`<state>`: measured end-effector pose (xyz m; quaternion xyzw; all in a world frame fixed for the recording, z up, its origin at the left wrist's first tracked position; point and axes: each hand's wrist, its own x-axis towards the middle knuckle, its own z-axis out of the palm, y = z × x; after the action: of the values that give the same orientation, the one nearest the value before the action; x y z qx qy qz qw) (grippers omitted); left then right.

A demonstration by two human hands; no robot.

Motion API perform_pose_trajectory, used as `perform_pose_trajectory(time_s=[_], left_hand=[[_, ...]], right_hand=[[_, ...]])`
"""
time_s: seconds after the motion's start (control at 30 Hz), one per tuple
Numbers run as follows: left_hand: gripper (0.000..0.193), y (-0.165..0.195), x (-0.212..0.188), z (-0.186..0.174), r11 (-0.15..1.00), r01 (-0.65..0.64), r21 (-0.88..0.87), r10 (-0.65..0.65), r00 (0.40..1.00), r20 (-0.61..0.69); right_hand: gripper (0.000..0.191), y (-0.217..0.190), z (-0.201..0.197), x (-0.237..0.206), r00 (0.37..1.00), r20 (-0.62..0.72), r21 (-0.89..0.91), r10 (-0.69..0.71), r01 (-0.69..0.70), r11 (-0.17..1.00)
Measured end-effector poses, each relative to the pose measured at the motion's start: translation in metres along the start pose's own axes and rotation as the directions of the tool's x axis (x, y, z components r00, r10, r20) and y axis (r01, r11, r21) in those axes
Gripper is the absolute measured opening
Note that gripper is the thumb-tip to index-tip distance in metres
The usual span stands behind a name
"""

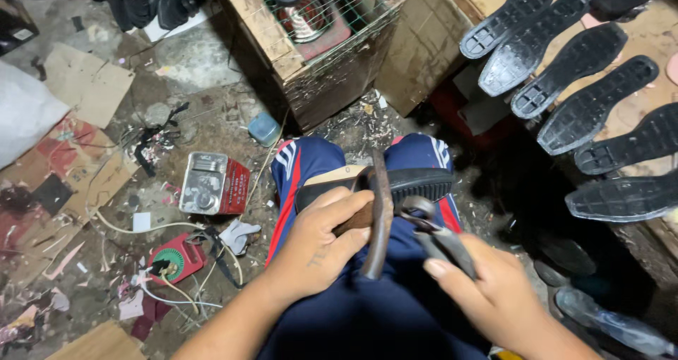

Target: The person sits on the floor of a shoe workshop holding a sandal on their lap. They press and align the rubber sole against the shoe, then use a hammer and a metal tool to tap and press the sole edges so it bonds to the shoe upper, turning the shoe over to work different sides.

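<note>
Shoe (395, 182): one, unfinished, lying across my lap on the blue trousers. Black ribbed sole at the right end, facing up and toward the far side; tan insole edge showing at the left end. A dark strip of upper material runs from its middle down toward me. My left hand (318, 243) wraps around its middle from the near side, thumb on top.

Pliers (431, 226): one pair, dark worn metal, curved handles. Head lies against the dark strip just beside the sole; handles slant down to the right into my right hand (494, 296), which grips them with fingers closed.
</note>
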<state>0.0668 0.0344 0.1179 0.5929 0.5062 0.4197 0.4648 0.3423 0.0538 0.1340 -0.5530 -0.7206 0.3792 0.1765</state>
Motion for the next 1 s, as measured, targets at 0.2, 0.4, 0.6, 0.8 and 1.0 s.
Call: perform_pose_trajectory(time_s=[0.2,0.4,0.6,0.8,1.0], left_hand=[[0.038,-0.002,-0.002,0.009,0.996,-0.073,0.053,0.072,0.997,0.017],[0.034,-0.02,-0.009,0.015,0.88,-0.007,-0.474,-0.126,0.961,-0.248],[0.031,-0.05,-0.014,-0.015,0.55,-0.149,-0.822,-0.36,0.845,-0.394],[0.026,-0.052,-0.01,0.002,0.531,-0.186,-0.826,-0.324,0.856,-0.402],[0.041,-0.036,-0.004,0.036,0.693,0.407,-0.595,-0.507,0.862,-0.001]], right_hand=[[0.033,0.038,-0.005,0.011,0.979,0.171,-0.064,0.11,-0.1,0.993],[0.038,0.07,-0.08,0.093,0.845,-0.393,-0.638,-0.363,0.033,0.769],[0.032,0.145,-0.132,0.14,0.903,-0.401,-0.696,-0.153,-0.192,0.691],[0.026,0.086,-0.05,0.088,0.888,-0.386,-0.397,-0.25,0.085,0.914],[0.04,-0.01,0.083,0.045,0.737,0.656,0.636,-0.161,-0.425,0.644]])
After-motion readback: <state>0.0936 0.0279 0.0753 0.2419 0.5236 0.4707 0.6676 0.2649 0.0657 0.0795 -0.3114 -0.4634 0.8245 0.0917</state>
